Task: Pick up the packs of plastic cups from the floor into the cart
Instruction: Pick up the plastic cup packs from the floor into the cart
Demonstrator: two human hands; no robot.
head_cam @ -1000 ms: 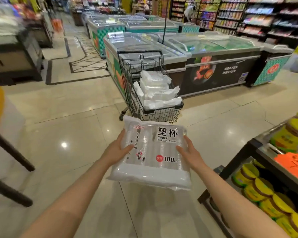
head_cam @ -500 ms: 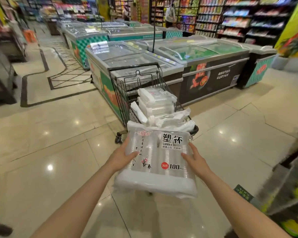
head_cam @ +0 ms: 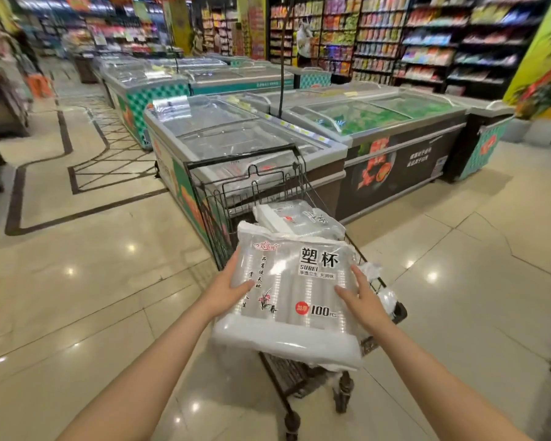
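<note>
Two hands carry one pack (head_cam: pixel 295 300) of plastic cups, held flat above the near end of the cart (head_cam: pixel 252 186). The left hand (head_cam: pixel 225 289) grips its left edge, thumb on top and the other fingers hidden beneath; the right hand (head_cam: pixel 361 297) grips the right edge, thumb and fingers (head_cam: pixel 358 275) spread on the film. Further packs (head_cam: pixel 298 218) lie in the basket behind, their count unclear. Past the cart stand several freezers (head_cam: pixel 236 135), then shelves (head_cam: pixel 427 43)
</note>
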